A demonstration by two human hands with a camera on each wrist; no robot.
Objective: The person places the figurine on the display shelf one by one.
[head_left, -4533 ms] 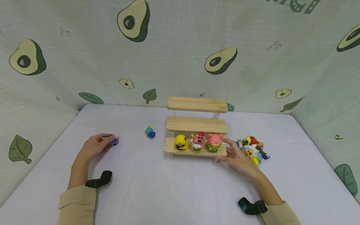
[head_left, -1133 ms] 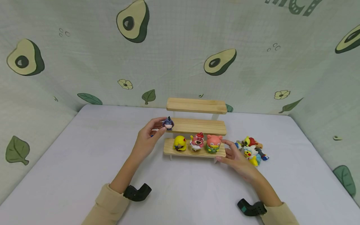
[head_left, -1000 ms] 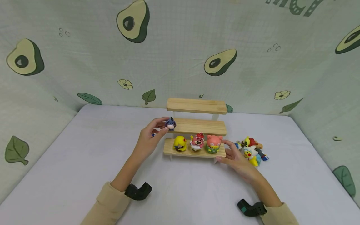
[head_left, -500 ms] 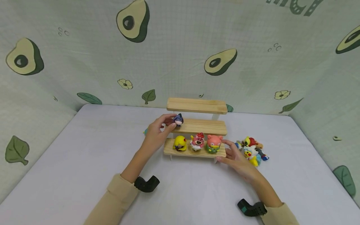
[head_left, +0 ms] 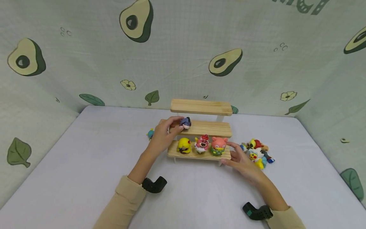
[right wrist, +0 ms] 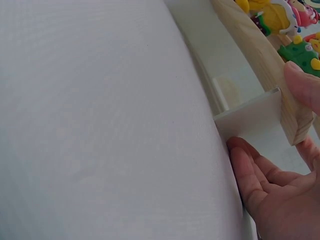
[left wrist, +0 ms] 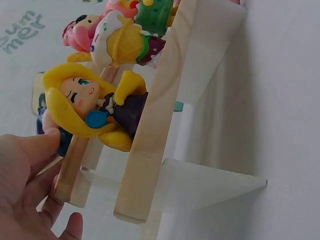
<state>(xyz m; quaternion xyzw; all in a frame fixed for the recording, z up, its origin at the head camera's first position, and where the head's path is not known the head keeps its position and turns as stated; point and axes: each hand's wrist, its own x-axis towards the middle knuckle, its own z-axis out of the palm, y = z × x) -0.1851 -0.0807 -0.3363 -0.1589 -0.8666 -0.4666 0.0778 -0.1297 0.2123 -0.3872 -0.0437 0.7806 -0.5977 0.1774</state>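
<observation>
My left hand point(head_left: 163, 135) pinches a small purple-blue donkey figurine point(head_left: 186, 123) by its left side, over the left part of the middle tier of a three-step wooden display stand point(head_left: 213, 128). In the left wrist view the donkey is mostly hidden behind the long-haired yellow figurine point(left wrist: 120, 112); whether its base touches the board I cannot tell. My right hand point(head_left: 243, 163) grips the right end of the bottom tier, its thumb point(right wrist: 302, 85) on the wood and other fingers by the white side support point(right wrist: 255, 112). A pink bear figurine point(head_left: 201, 144) and a pink-and-green figurine point(head_left: 218, 146) also stand on the bottom tier.
A heap of several figurines point(head_left: 257, 154) lies on the white table to the right of the stand, beside my right hand. A teal figurine point(head_left: 150, 134) lies left of the stand, partly covered by my left hand. A printed cloth backdrop point(head_left: 183, 63) rises behind the table.
My left hand has carried the donkey figurine from the table's left side to the middle tier, lately shifting right along it and turning the figurine. The right hand has stayed on the stand.
</observation>
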